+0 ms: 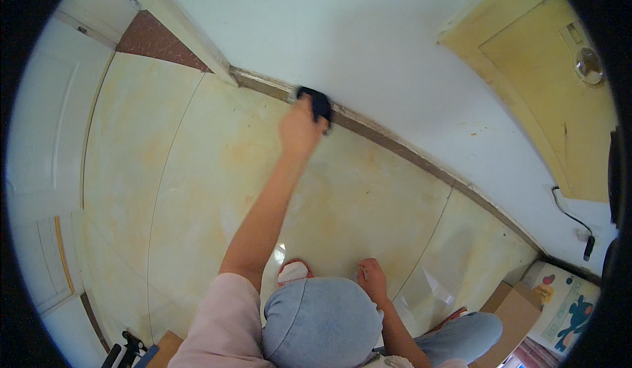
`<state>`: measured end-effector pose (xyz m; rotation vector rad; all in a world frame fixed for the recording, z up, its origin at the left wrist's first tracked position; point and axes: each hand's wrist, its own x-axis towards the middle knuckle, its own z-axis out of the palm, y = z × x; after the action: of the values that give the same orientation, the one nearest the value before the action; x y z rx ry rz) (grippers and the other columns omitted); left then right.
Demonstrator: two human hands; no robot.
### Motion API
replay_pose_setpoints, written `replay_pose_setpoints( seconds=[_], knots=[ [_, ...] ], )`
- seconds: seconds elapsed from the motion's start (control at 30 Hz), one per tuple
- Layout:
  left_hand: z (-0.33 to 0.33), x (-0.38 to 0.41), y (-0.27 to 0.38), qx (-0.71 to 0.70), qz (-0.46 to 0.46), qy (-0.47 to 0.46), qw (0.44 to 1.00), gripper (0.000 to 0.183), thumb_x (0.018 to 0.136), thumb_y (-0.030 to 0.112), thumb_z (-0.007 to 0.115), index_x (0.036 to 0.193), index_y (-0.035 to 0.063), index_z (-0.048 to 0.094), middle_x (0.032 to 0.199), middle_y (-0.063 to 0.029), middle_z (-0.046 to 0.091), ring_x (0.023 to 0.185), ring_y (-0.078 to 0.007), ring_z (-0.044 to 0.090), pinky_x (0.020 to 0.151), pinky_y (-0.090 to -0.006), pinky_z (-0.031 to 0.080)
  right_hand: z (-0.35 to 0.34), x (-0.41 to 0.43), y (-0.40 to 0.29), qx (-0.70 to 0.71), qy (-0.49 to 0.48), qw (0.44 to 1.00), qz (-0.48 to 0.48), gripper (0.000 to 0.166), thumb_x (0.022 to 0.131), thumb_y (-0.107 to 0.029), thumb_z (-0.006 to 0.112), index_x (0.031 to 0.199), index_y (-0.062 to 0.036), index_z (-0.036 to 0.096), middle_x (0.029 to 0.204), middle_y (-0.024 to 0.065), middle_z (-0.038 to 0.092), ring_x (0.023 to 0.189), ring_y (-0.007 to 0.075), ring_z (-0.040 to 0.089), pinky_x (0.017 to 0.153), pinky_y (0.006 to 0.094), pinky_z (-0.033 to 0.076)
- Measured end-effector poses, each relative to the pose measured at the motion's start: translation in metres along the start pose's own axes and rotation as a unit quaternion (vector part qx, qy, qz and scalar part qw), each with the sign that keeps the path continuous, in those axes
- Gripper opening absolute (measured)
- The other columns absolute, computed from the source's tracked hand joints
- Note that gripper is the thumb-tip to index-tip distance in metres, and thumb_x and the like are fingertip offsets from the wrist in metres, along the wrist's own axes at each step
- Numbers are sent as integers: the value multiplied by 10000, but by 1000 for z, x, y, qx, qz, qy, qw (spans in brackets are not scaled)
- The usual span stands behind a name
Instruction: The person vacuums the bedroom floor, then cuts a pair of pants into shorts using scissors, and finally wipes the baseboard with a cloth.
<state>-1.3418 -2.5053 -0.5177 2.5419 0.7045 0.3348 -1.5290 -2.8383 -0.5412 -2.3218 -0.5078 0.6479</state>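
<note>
My left hand [299, 130] reaches far forward and grips a black cloth or pad [316, 103], slightly blurred. The black item presses against the brown skirting board [380, 140] at the foot of the white wall [345, 47]. Dust or worn paint shows along the top edge of that board. Beside my bent knee, my right hand [374, 279] hangs low over the tiled floor [340, 210]. Its fingers are loosely curled, and I see nothing held in them.
A yellowed door [533, 72] with a round knob stands at the upper right. Below it dangles a black cable [572, 214]. Cardboard [513, 313] and a printed box [560, 304] sit at the lower right. White doors [49, 116] line the left; a black-handled object [131, 348] lies lower left.
</note>
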Motion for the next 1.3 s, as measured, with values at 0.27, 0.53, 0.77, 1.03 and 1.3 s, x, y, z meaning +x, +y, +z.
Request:
replay_pose_setpoints(
  seconds=[0.27, 0.53, 0.77, 1.03, 1.3],
  knots=[
    [-42, -16, 5, -3, -47, -36, 998, 561, 602, 200, 654, 1106, 57, 453, 898, -152, 544, 739, -292, 565, 605, -389, 465, -8, -4, 1, -23, 6, 999, 23, 151, 695, -43, 526, 845, -39, 511, 881, 137, 516, 835, 313, 504, 718, 368, 427],
    [27, -57, 63, -72, 196, -225, 952, 487, 617, 214, 593, 1070, 90, 463, 859, -147, 552, 767, -309, 549, 648, -405, 457, 0, 0, -17, 2, -15, 1000, 20, 143, 695, -34, 517, 838, -36, 515, 889, 139, 506, 823, 317, 506, 716, 368, 427],
    [19, -97, 116, -184, 356, -310, 862, 536, 632, 268, 621, 1116, 115, 447, 880, -139, 542, 780, -301, 559, 639, -375, 464, 5, -11, -4, -39, -1, 999, 12, 179, 685, -24, 517, 861, -53, 528, 862, 131, 515, 804, 304, 511, 705, 351, 429],
    [64, -62, 167, -198, 60, -230, 951, 437, 652, 338, 648, 872, 5, 469, 763, -166, 584, 739, -330, 570, 647, -414, 453, -4, -11, -26, -5, -33, 996, 77, 168, 706, -55, 513, 872, -38, 528, 907, 147, 507, 874, 313, 495, 736, 379, 428],
    [12, 7, 9, -85, -186, 84, 975, 431, 653, 343, 636, 890, 19, 481, 769, -193, 582, 736, -347, 564, 644, -424, 432, 16, -23, 3, -41, -37, 997, 56, 158, 711, -72, 512, 865, -49, 538, 900, 139, 511, 834, 321, 508, 704, 377, 439]
  ],
)
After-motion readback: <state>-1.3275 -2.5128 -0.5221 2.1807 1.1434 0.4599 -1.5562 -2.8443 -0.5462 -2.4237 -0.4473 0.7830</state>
